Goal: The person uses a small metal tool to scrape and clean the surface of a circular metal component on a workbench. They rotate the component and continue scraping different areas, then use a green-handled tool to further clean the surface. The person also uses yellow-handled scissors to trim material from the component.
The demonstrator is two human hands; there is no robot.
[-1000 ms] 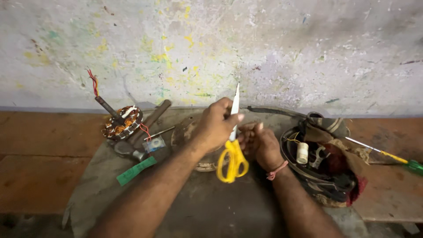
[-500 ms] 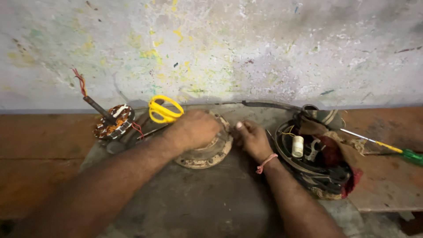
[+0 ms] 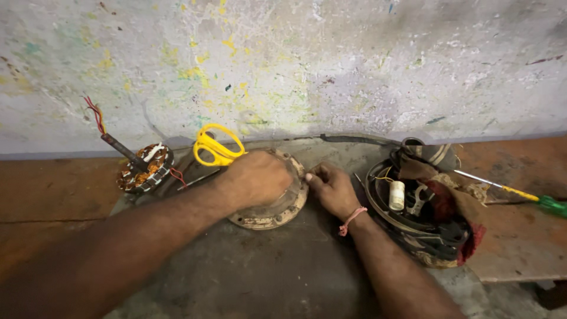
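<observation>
The yellow scissors [image 3: 217,146] had gone from the left hand [image 3: 258,177], now cupped over the round motor cover [image 3: 273,207], right hand [image 3: 331,188] pinching its edge; a snagged wire might tear.

A dark grey mat [image 3: 277,277] is lying over the reddish floor [image 3: 47,195], running up to the paint-flecked wall. Sitting on the mat: a round metal cover [image 3: 271,212] at the middle, yellow scissors [image 3: 215,147] just behind it, a wound stator [image 3: 143,167] with its shaft tilting left, and a bowl of parts [image 3: 425,218] at right. A green screwdriver [image 3: 531,199] is resting beside the bowl.
</observation>
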